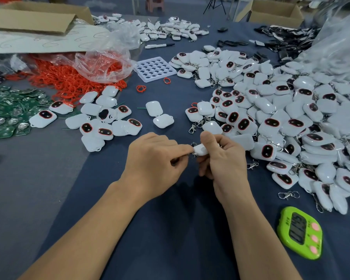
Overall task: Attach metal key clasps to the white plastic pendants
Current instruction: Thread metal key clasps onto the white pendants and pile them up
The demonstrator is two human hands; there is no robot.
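Note:
My right hand (220, 158) grips a white plastic pendant (200, 149) between thumb and curled fingers, just above the blue cloth. My left hand (156, 160) pinches a small metal key clasp (192, 154) at the pendant's left corner; most of the clasp is hidden by my fingertips, and a metal ring (193, 144) shows above it. A small group of white pendants without clasps (101, 120) lies to the left. A large heap of pendants with clasps (287, 122) spreads to the right. Loose clasps lie near that heap: one clasp (288, 195) and another clasp (252, 165).
A green timer (299, 232) lies at the lower right. Red rubber rings (73, 79) spill from a plastic bag at left, beside green circuit boards (10, 110). A white perforated tray (154, 69), a marker (159, 45) and cardboard boxes (34, 17) sit farther back.

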